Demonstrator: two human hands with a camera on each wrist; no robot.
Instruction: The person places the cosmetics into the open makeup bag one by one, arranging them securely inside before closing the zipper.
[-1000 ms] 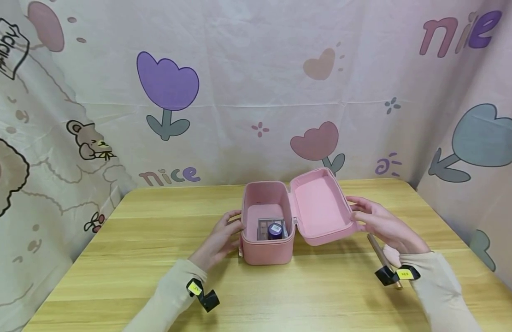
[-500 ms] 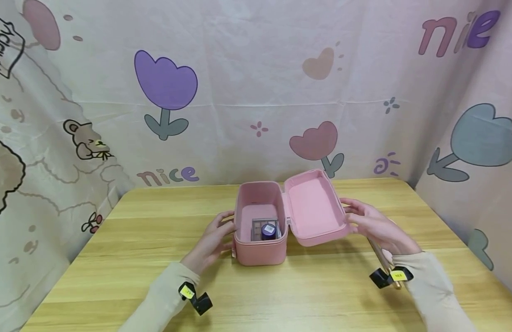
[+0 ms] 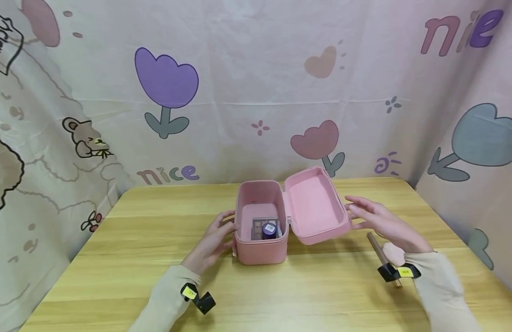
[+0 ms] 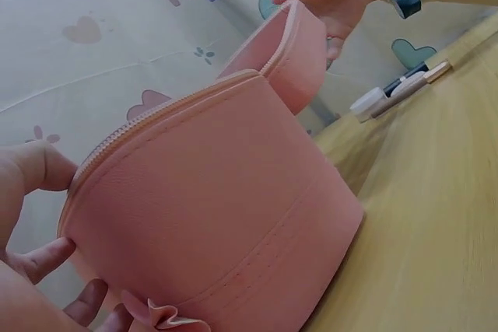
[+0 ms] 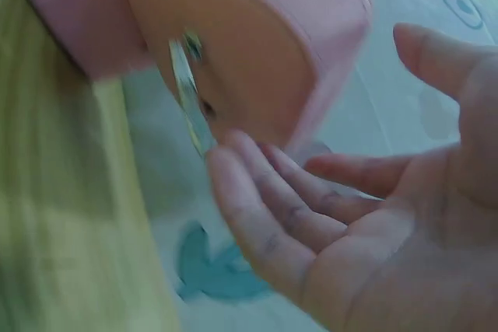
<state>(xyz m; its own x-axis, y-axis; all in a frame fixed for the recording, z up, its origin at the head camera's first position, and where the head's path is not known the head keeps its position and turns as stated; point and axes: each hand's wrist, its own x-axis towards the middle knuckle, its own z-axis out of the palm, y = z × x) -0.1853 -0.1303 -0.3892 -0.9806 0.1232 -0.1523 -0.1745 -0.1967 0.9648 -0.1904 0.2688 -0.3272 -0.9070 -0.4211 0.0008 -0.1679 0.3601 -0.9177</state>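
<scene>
A pink zip-up cosmetic case (image 3: 261, 252) stands on the table, its lid (image 3: 315, 203) swung out to the right. Inside lie a clear compartment palette (image 3: 257, 228) and a dark blue jar (image 3: 269, 232) with a white label. My left hand (image 3: 210, 242) rests against the case's left wall, spread fingertips (image 4: 48, 258) on the outside and one at the zipped rim. Beside the lid's outer edge is my right hand (image 3: 386, 223), fingers loosely extended. In the right wrist view a shiny metal piece (image 5: 187, 87) hangs on the lid's outer face, close to those fingers.
Below my right hand lie a rose-gold stick (image 3: 380, 253) and a pale pink puff (image 3: 393, 254). The left wrist view shows several slim tubes (image 4: 401, 91) lying beyond the case. A patterned cloth (image 3: 239, 83) hangs behind the wooden table (image 3: 164, 221).
The case has shifted slightly left, with my left hand staying against it. My right hand moved left with the lid, then back right, loosening from its edge.
</scene>
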